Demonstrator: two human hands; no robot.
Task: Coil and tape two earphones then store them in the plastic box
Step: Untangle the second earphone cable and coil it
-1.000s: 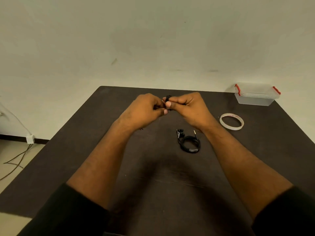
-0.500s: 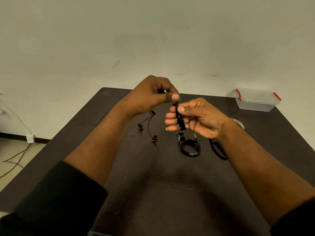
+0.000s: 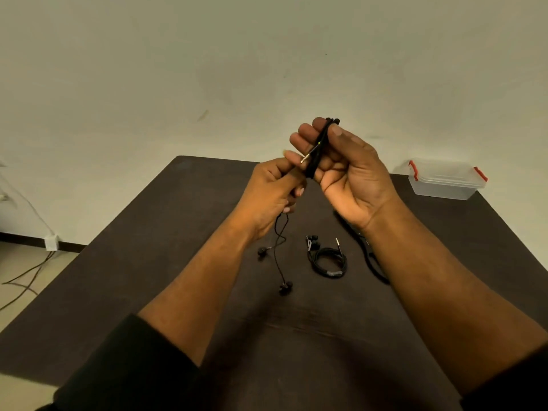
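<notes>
My right hand [image 3: 347,173] is raised above the table, palm toward me, with black earphone cable [image 3: 318,149] wound round its fingers and pinned by the thumb. The metal jack plug sticks out of the windings. My left hand [image 3: 271,192] grips the loose end of the same cable just left of it. Two earbuds [image 3: 285,287] dangle from that hand down to the table. A second earphone [image 3: 329,261], coiled and taped, lies on the dark table [image 3: 148,277]. The clear plastic box [image 3: 444,179] with red latches stands closed at the far right corner.
A dark loop of cable or strap [image 3: 370,262] lies on the table partly under my right forearm. Loose wires and a white plug [image 3: 50,243] are on the floor at the left. A plain wall stands behind the table.
Both hands came apart from a close pinch and lifted. The right hand turned palm-up and rose with cable wound on its fingers; the left dropped below it, paying out the cable. The tape roll is hidden now.
</notes>
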